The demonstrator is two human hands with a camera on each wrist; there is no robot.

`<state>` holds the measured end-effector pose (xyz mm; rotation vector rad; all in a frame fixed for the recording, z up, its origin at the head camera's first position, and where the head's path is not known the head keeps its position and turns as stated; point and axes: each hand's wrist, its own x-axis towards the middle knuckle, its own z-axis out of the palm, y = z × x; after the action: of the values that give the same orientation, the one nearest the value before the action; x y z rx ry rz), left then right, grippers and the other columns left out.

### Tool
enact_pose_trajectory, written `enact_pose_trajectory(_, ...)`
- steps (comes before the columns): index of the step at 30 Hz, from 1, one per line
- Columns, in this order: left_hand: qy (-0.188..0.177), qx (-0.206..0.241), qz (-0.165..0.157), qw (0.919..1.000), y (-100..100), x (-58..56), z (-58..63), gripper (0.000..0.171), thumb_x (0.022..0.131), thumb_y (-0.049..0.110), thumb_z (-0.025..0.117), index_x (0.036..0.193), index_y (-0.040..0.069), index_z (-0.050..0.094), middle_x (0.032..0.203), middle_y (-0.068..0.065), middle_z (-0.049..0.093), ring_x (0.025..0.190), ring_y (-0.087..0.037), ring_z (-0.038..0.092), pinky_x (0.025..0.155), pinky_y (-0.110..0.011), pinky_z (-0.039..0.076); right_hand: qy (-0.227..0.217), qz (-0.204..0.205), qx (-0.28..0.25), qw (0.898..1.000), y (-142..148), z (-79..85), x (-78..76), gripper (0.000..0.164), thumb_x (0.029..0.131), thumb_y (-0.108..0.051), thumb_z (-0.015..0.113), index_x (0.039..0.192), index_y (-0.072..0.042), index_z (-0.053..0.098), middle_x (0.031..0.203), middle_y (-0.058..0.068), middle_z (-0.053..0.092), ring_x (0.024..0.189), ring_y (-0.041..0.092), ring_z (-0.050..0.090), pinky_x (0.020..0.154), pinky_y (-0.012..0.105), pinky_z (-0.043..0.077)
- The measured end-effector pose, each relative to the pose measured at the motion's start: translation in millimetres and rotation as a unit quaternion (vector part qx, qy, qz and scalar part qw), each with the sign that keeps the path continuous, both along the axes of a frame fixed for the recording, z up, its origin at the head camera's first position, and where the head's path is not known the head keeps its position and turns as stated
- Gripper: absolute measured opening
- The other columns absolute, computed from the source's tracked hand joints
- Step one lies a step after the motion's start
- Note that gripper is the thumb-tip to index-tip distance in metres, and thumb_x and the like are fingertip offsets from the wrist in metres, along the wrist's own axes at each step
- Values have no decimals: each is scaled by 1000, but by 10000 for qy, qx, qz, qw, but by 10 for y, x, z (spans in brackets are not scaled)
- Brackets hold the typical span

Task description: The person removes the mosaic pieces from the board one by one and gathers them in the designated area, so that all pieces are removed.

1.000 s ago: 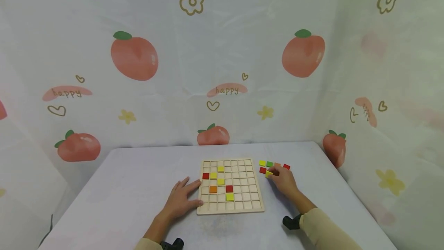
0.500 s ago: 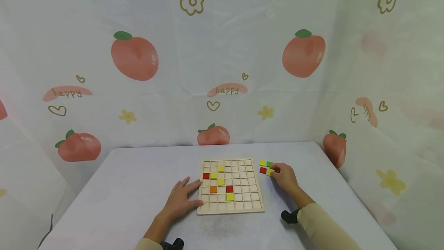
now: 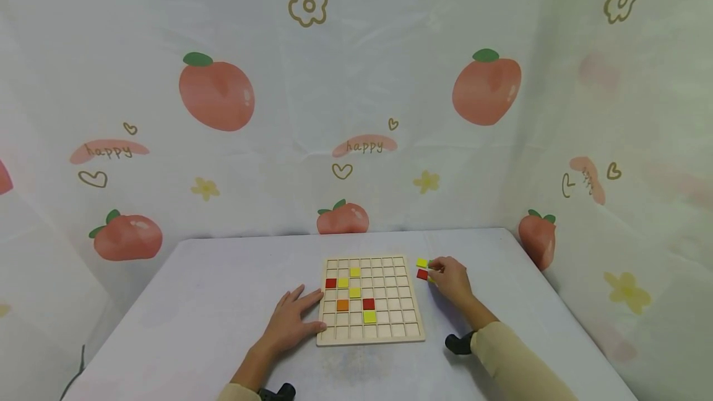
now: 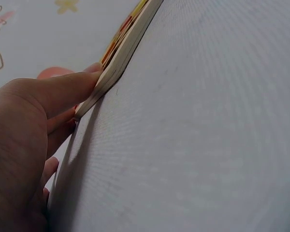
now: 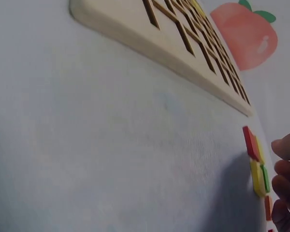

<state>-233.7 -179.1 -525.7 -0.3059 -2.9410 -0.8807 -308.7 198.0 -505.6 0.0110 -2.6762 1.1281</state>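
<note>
My left hand lies at the left edge of a wooden grid board, fingers spread and fairly straight. In the left wrist view its thumb rests on the board's rim. My right hand hovers over loose square tiles right of the board, hiding most of them. Beside its fingertips show a yellow tile and a red tile. The right wrist view shows its loosely bent fingers apart from another yellow tile, a green tile and an orange tile; nothing is seen held.
Several tiles sit in the board's cells, among them an orange tile and a red tile. The white table meets a patterned cloth wall at its back edge.
My right hand has shifted slightly left over the loose tiles, covering the green one more. The near yellow tile moved slightly right beneath the fingers. My left hand and the board stay put.
</note>
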Motion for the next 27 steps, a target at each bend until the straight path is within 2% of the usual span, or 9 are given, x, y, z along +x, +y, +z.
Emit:
enact_pose_trajectory(4,-12,14,8,10000,0,1,-1,77,72,56,75,138,20,57,143,-5,51,142,-35,26,112,-62,15,82,117,-20,9999,-97,-7,12,11,84,-5,71,94,-2,71,82,4,61,74,21,54,59,29,46)
enact_pose_trajectory(11,144,-30,-104,9998,-9,-2,-1,76,74,55,75,138,18,58,141,-1,54,142,-33,28,114,-58,13,117,437,-139,9989,-300,-19,27,10,84,-5,72,94,-5,72,85,2,63,79,19,57,68,33,49)
enact_pose_trajectory(14,192,-45,-145,9997,-12,-4,-5,75,74,54,75,138,17,58,140,0,54,141,-33,29,114,-57,13,104,620,-216,9978,-381,-2,55,10,85,-6,72,94,-5,71,84,1,62,78,18,56,66,33,48)
enact_pose_trajectory(19,115,-39,-148,9998,-9,-6,-6,75,74,55,75,138,18,58,140,0,54,142,-33,28,114,-58,13,56,888,-351,9954,-512,9,116,11,85,-7,73,95,-6,72,80,-3,60,75,15,54,62,29,47)
enact_pose_trajectory(27,37,-75,-100,9999,-9,-11,-2,76,74,55,74,139,19,57,142,-1,53,142,-33,27,114,-58,12,-17,1365,-437,9897,-700,1,212,11,85,-9,74,95,-7,72,85,-4,63,77,14,56,65,28,49)
